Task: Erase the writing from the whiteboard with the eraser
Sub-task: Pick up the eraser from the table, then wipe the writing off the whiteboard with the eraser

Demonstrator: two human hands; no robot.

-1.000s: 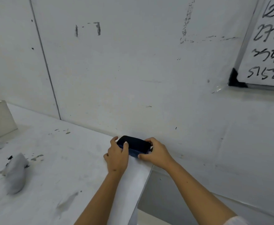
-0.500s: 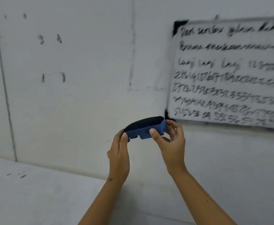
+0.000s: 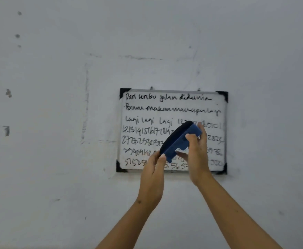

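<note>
A small whiteboard (image 3: 217, 112) with black corner caps hangs on the wall, covered in several lines of black handwriting. In front of its lower middle I hold a blue eraser (image 3: 180, 141) with a dark felt face, tilted up to the right. My left hand (image 3: 153, 178) pinches its lower left end. My right hand (image 3: 198, 155) grips its upper right end, thumb on the blue body. The eraser and both hands hide part of the lower lines. Whether the felt touches the board, I cannot tell.
The pale wall (image 3: 57, 159) around the board carries dark smudges, scuffs and a faint rectangular outline to the board's left. Nothing else stands in view.
Both hands lifted the eraser from the table's edge up to the whiteboard. The view swung up and right, so the table dropped out of sight and the board sits centred.
</note>
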